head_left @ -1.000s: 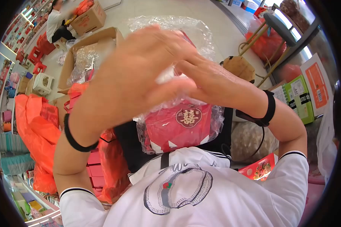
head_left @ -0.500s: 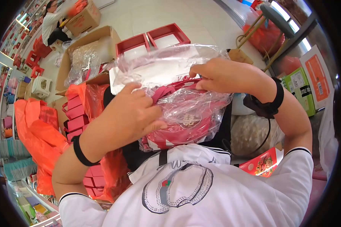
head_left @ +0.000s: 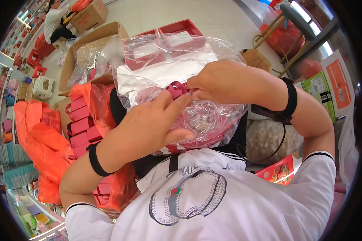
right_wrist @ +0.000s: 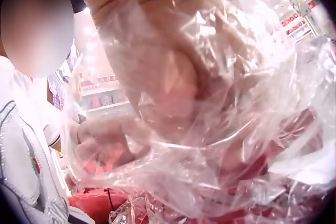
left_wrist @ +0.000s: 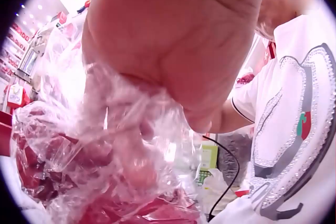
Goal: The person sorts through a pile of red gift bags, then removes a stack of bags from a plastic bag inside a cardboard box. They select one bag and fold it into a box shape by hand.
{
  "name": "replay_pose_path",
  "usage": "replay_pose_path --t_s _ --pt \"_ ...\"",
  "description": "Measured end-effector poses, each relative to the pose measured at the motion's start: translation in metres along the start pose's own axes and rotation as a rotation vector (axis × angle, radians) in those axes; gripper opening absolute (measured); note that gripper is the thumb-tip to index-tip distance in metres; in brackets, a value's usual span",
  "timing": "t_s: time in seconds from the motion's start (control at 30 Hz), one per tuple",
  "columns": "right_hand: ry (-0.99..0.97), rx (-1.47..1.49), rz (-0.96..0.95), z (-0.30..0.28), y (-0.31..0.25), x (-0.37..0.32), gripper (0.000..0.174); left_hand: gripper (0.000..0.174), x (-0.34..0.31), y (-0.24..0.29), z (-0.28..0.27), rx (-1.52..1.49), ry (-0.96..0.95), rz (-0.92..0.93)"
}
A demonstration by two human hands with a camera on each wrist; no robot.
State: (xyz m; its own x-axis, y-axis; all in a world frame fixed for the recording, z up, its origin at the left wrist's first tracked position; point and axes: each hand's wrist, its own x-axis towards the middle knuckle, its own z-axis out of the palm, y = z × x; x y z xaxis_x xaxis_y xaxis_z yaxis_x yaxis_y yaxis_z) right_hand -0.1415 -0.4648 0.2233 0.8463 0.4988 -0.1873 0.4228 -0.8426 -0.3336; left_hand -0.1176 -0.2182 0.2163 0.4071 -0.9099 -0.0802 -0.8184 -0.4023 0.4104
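A round red gift bag (head_left: 213, 138) inside a clear plastic bag (head_left: 225, 46) sits on the person's lap. Pink ribbon handles (head_left: 176, 89) loop up at its top. The right hand (head_left: 223, 82), fingers curled, pinches the ribbon from the right; in the right wrist view loose plastic (right_wrist: 220, 129) drapes over this hand. From the left, the left hand (head_left: 147, 120) reaches across the bag, thumb and forefinger spread apart beside the ribbon. Crinkled plastic (left_wrist: 121, 103) partly veils its blurred fingers in the left wrist view.
Two red boxes (head_left: 195, 26) with white bottoms stand beyond the lap. An open carton (head_left: 122, 34) holds plastic-wrapped goods at far left. Orange-red plastic bags (head_left: 40, 148) and stacked pink boxes (head_left: 80, 126) lie at left. A stool (head_left: 297, 20) stands right; another person (head_left: 54, 20) sits far left.
Both hands have come down from above the bag to the ribbon handles and drawn closer together. The clear plastic now stands open beyond them, with the red boxes visible through it.
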Motion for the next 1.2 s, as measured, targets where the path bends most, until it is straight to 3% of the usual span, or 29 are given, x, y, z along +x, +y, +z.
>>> replay_pose_path --t_s 0.13,0.27,0.33,0.4,0.43,0.53,0.6,0.7,0.8,0.9,1.0,1.1,1.13,1.2 --pt "0.034 0.009 -0.074 0.001 0.000 -0.006 0.023 0.044 0.000 -0.014 0.031 0.147 0.136 0.265" --pt "-0.077 0.092 0.075 -0.006 0.005 -0.001 0.024 0.038 0.001 -0.012 0.048 0.265 0.247 0.403" --pt "-0.065 0.062 0.151 0.000 0.006 0.008 0.024 0.041 0.000 -0.007 0.052 0.282 0.202 0.344" --pt "0.063 -0.039 0.011 0.014 0.013 0.014 0.027 0.048 -0.002 -0.001 0.055 0.287 0.049 0.204" --pt "0.127 -0.089 -0.063 0.020 0.016 0.019 0.029 0.052 -0.002 0.002 0.054 0.213 0.062 0.164" --pt "0.028 0.012 -0.051 0.025 0.021 0.037 0.047 0.063 -0.006 0.010 0.043 0.063 0.033 0.070" --pt "-0.054 0.102 0.066 0.022 0.023 0.046 0.063 0.070 -0.011 0.011 0.037 0.043 -0.085 0.046" --pt "-0.272 0.179 0.225 0.010 0.013 0.051 0.083 0.072 -0.010 0.009 0.035 0.100 -0.109 0.003" --pt "-0.377 0.157 0.244 0.015 0.011 0.052 0.093 0.060 -0.015 0.000 0.034 0.027 0.037 0.146" --pt "-0.421 0.164 0.284 0.018 0.011 0.054 0.096 0.046 -0.017 -0.001 0.015 -0.152 0.093 -0.027" --pt "-0.375 0.147 0.261 0.021 0.015 0.055 0.092 0.038 -0.018 -0.025 0.017 -0.005 0.351 -0.029" --pt "-0.395 0.185 0.232 0.028 0.026 0.059 0.088 0.045 -0.021 -0.033 0.010 0.288 0.386 -0.039" --pt "-0.413 0.200 0.223 0.026 0.024 0.059 0.088 0.059 -0.024 -0.037 0.012 0.246 0.354 -0.078" --pt "-0.449 0.190 0.198 0.028 0.021 0.062 0.088 0.067 -0.025 -0.043 0.019 0.187 0.340 -0.044"
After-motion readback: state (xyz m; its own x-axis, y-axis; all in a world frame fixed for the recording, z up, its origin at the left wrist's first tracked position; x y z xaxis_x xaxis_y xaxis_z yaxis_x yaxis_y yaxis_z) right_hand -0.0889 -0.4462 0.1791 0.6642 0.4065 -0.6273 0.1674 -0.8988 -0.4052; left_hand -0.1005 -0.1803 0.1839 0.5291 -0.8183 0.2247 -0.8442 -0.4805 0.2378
